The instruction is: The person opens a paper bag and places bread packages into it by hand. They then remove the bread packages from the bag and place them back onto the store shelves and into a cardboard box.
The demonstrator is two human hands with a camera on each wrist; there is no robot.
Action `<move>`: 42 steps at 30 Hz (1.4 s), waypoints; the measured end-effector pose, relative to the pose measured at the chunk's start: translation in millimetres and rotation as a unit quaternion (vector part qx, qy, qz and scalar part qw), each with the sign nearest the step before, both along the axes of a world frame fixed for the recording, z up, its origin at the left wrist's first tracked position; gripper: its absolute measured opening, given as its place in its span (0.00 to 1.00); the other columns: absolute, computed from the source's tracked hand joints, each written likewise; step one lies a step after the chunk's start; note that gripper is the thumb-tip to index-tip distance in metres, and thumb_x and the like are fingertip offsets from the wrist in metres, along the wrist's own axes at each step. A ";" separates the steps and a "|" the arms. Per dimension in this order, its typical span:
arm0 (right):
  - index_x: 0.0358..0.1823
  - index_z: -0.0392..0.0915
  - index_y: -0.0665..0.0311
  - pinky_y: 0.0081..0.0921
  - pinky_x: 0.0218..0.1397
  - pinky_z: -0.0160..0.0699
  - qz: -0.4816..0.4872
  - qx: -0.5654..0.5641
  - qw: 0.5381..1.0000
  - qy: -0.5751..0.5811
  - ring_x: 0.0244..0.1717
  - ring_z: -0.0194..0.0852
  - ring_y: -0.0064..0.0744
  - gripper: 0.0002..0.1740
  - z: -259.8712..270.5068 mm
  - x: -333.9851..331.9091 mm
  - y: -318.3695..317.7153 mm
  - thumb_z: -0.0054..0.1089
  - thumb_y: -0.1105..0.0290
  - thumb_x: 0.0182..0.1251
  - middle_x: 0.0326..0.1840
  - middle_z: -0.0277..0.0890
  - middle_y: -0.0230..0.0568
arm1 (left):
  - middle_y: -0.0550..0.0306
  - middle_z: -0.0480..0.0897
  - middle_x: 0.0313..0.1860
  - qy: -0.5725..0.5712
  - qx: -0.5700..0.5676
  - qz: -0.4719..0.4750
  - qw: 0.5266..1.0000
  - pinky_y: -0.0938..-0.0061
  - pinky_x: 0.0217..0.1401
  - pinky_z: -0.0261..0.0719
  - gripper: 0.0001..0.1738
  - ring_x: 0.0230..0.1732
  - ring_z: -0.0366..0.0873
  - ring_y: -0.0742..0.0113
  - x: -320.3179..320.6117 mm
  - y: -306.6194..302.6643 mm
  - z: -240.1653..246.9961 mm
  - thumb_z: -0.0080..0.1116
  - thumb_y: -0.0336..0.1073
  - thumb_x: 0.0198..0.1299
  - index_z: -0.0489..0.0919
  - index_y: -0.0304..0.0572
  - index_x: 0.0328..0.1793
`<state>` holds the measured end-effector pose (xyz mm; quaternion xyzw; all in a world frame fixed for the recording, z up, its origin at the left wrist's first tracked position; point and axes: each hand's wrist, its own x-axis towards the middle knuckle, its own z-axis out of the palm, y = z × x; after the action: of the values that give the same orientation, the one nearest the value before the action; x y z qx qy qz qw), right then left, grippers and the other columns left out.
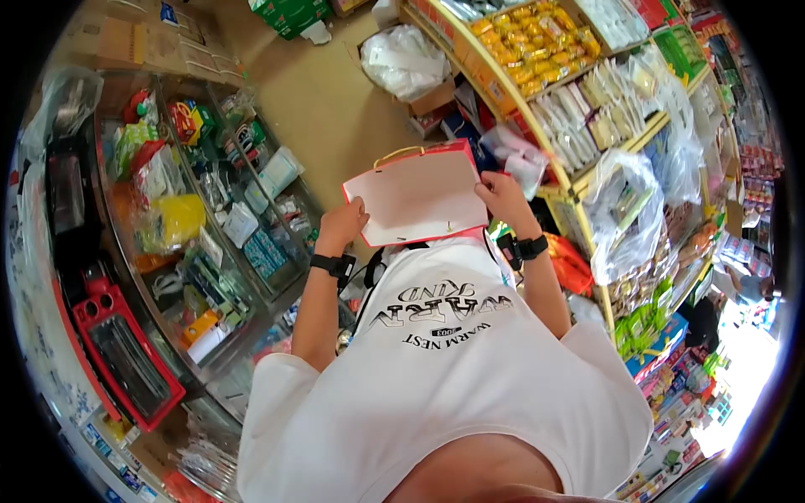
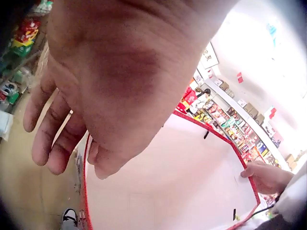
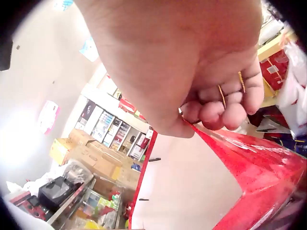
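Observation:
A red paper gift bag [image 1: 415,197] with a white inside is held in front of the waist, its mouth spread wide toward me. My left hand [image 1: 344,225] grips the rim on the left, the thumb lying over the white inside in the left wrist view. On the opposite side my right hand [image 1: 506,199] pinches the rim between thumb and curled forefinger. A red side fold [image 3: 249,163] stretches away from that pinch in the right wrist view. At the far rim arches a gold cord handle [image 1: 399,154]. Small dark pegs show on the white walls.
A glass display case [image 1: 277,289] with packaged goods stands at left, a red toaster oven [image 1: 126,356] beside it. Yellow-edged shelves [image 1: 579,180] of packets curve along the right. Ahead on the tan floor [image 1: 331,92], a cardboard box holds a clear plastic bag [image 1: 404,60].

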<state>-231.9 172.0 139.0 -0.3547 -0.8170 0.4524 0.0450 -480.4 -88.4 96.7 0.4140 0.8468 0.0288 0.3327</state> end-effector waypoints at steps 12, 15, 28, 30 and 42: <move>0.31 0.72 0.71 0.38 0.30 0.71 -0.016 -0.042 0.999 -0.016 0.24 0.75 0.49 0.14 1.7 -94.6 85.9 0.55 0.64 0.64 0.22 0.73 0.53 | 0.46 0.85 0.36 -0.014 0.004 -0.011 1.000 0.51 0.43 0.78 0.14 0.41 0.82 0.43 -133.8 119.4 20.4 0.55 0.47 0.64 0.78 0.46 0.43; 0.31 0.72 0.72 0.40 0.32 0.71 -0.036 -0.079 0.996 -0.009 0.26 0.73 0.55 0.15 -2.1 -128.9 93.1 0.55 0.63 0.64 0.23 0.73 0.57 | 0.46 0.84 0.34 0.011 0.020 -0.014 1.000 0.51 0.42 0.77 0.14 0.39 0.82 0.42 -175.1 137.0 16.6 0.55 0.46 0.64 0.78 0.44 0.40; 0.27 0.73 0.74 0.42 0.29 0.68 -0.157 -0.016 0.984 -0.076 0.23 0.72 0.53 0.17 -0.4 -346.1 98.0 0.57 0.63 0.61 0.22 0.68 0.61 | 0.47 0.85 0.41 -0.114 0.091 -0.065 0.987 0.62 0.45 0.78 0.20 0.42 0.83 0.51 -459.3 185.3 -18.9 0.57 0.49 0.66 0.79 0.44 0.56; 0.27 0.73 0.74 0.42 0.30 0.69 -0.196 -0.036 0.975 -0.102 0.23 0.72 0.52 0.17 0.2 -371.4 95.6 0.57 0.63 0.61 0.22 0.69 0.60 | 0.46 0.85 0.41 -0.148 0.083 -0.091 0.981 0.63 0.45 0.78 0.21 0.42 0.83 0.51 -493.9 203.8 -29.8 0.56 0.48 0.66 0.78 0.43 0.57; 0.28 0.69 0.75 0.36 0.27 0.63 -0.386 -0.106 0.916 -0.024 0.19 0.60 0.36 0.16 41.4 -435.9 25.2 0.56 0.66 0.62 0.18 0.61 0.51 | 0.44 0.85 0.46 -0.219 -0.045 -0.235 0.946 0.59 0.51 0.78 0.26 0.48 0.82 0.46 -550.4 296.7 -37.4 0.51 0.58 0.68 0.81 0.44 0.56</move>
<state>-667.8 197.2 180.4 -0.6555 -0.5650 0.4753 0.1587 -1030.8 208.3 59.3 0.5697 0.6321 0.0019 0.5253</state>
